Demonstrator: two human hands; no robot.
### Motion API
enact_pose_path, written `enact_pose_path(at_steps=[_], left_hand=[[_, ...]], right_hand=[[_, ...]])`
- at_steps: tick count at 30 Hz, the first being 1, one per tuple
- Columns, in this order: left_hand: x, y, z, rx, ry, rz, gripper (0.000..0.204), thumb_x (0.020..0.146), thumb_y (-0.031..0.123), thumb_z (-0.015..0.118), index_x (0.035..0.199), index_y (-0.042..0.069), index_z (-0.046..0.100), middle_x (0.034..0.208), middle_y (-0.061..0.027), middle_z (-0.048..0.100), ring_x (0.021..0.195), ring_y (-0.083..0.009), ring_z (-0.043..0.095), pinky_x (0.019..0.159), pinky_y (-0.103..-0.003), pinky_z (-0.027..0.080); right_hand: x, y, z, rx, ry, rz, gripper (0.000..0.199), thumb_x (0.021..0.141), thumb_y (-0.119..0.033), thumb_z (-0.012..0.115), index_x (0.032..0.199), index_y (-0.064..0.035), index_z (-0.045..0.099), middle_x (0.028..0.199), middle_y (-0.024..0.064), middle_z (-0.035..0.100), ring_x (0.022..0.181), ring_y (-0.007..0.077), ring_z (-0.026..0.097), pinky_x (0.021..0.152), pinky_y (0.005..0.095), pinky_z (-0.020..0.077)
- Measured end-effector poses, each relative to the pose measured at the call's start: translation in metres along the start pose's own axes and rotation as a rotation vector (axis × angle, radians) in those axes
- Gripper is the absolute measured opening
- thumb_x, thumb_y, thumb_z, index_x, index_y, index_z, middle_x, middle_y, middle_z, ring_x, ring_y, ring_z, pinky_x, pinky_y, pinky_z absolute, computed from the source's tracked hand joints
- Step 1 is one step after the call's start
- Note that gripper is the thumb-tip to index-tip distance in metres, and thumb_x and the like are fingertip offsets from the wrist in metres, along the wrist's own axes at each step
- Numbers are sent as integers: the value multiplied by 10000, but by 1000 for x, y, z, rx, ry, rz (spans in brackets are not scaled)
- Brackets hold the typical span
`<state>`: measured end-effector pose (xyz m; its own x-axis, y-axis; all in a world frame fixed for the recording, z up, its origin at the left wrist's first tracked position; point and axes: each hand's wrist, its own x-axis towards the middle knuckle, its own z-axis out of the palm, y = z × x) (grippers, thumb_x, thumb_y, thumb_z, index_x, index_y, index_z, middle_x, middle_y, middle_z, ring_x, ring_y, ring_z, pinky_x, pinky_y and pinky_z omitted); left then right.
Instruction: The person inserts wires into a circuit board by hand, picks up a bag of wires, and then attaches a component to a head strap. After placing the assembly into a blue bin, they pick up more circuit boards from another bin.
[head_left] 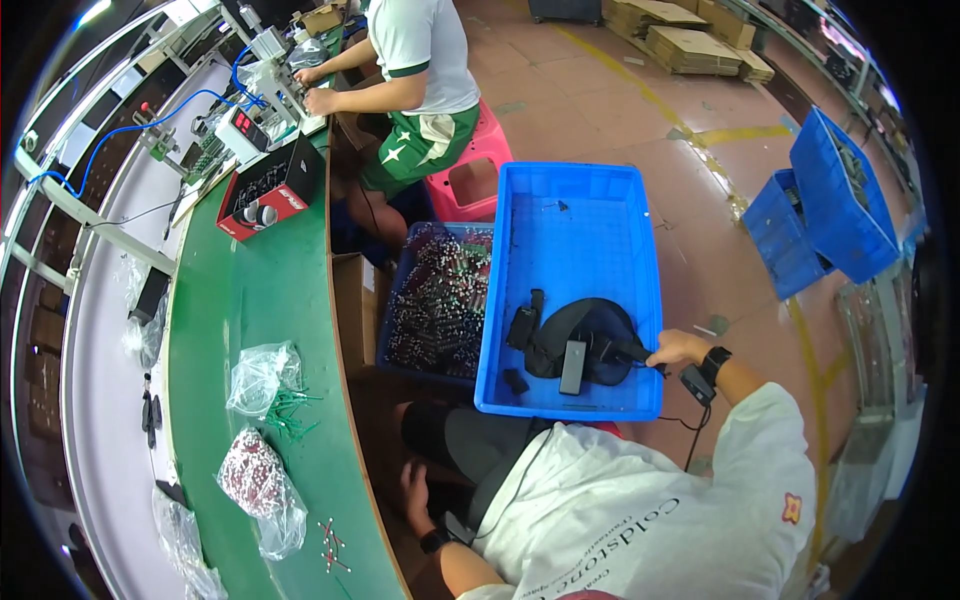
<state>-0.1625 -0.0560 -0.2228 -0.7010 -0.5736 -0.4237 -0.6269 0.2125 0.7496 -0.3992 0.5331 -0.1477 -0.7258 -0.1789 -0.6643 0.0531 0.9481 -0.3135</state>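
My right hand (680,348) is at the right edge of the blue plastic bin (575,230), its fingers closed on the end of a black strap (632,352). That strap runs to a round black fabric item (580,328), perhaps a cap or pouch, lying in the bin. A dark grey rectangular device (573,368) rests against the fabric, and a small black device (522,325) lies to its left. Low beside my leg, next to the table edge, my left hand (414,492) hangs with fingers extended and nothing visible in them. Both wrists wear black bands; a small box hangs at the right one.
On the green table (290,330) lie a bag of small red-and-white parts (262,485), green wires (290,412) and a red box (265,190). A crate of small parts (440,300) stands left of the bin. A co-worker (425,75) sits ahead; blue crates (840,195) stand right.
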Motion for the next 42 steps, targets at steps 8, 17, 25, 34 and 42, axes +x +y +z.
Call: enact_pose_path(at_steps=[8,17,25,34,42], left_hand=[[-21,58,9,-71,-25,51,389,902,189,601,1250,25,550,1198,-104,591,1127,-204,531,973,-320,405],[-36,68,5,-161,-67,144,392,933,170,561,1284,2,510,1240,-144,572,1118,-206,545,966,-308,420],[-62,191,38,-298,-186,282,374,945,160,524,1279,-10,524,1228,-139,596,1136,-218,560,943,-301,420],[-4,269,154,-320,-708,80,458,913,232,560,1329,53,491,1257,-139,574,1138,-252,555,914,-413,437],[85,174,287,221,-513,81,591,763,230,667,1308,58,513,1367,-216,455,1266,-346,439,992,-404,418]], right_hand=[[39,-54,-38,15,111,-141,391,674,-356,702,651,32,654,605,206,600,540,318,586,539,429,442],[101,-78,-52,615,265,-165,344,799,-205,665,540,-18,538,469,41,448,382,142,405,381,346,278],[106,-23,-6,816,236,-84,326,918,-286,555,767,-2,609,645,57,544,561,164,514,511,337,386],[102,-27,8,1104,-75,-38,340,957,-350,475,1030,-68,652,888,37,636,803,131,577,650,312,459],[126,-9,28,753,372,-139,320,897,-190,573,1144,14,572,925,126,664,856,203,625,761,310,476]])
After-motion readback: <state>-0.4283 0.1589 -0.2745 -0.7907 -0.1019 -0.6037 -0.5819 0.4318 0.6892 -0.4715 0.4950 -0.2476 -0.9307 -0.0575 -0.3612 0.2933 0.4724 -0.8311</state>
